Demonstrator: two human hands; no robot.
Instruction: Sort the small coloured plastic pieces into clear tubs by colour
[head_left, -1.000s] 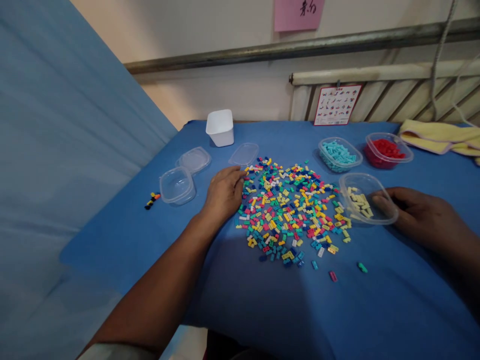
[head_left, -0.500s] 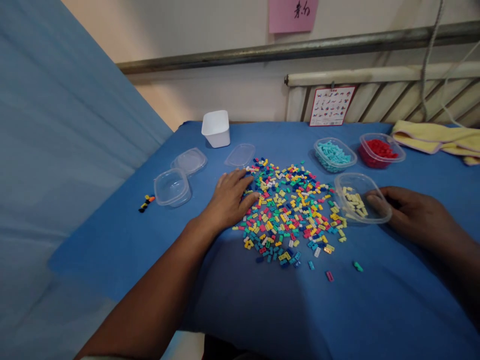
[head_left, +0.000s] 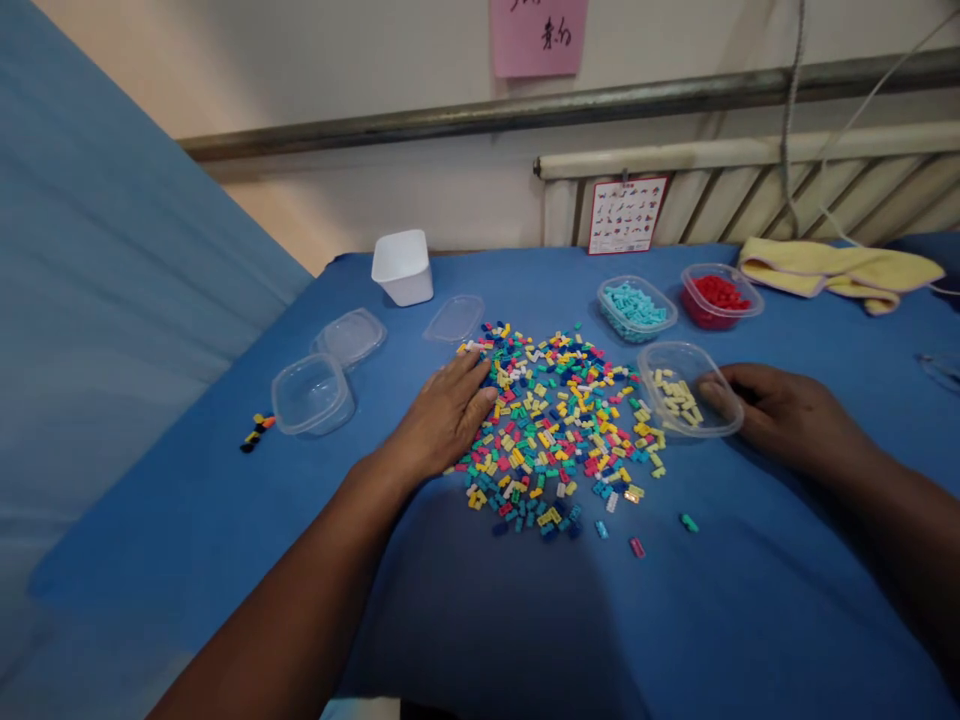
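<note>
A heap of small coloured bricks (head_left: pixel 559 425) lies on the blue tablecloth (head_left: pixel 525 610). My left hand (head_left: pixel 442 418) rests flat on the heap's left edge, fingers stretched out over the bricks. My right hand (head_left: pixel 787 415) grips the right rim of a clear tub (head_left: pixel 686 403) holding pale yellow bricks, thumb on the rim. Behind it stand a tub of light blue bricks (head_left: pixel 636 307) and a tub of red bricks (head_left: pixel 718 295).
An empty clear tub (head_left: pixel 311 393), two clear lids (head_left: pixel 349 337) (head_left: pixel 454 318) and a white cup (head_left: pixel 403 266) sit at the left rear. A short black and orange brick strip (head_left: pixel 256 431) lies at far left. A yellow cloth (head_left: pixel 840 270) lies at the back right, against a radiator.
My left hand has spread its fingers and slid down along the heap's left edge. The view has swung to the left. My right hand stays on the yellow-brick tub.
</note>
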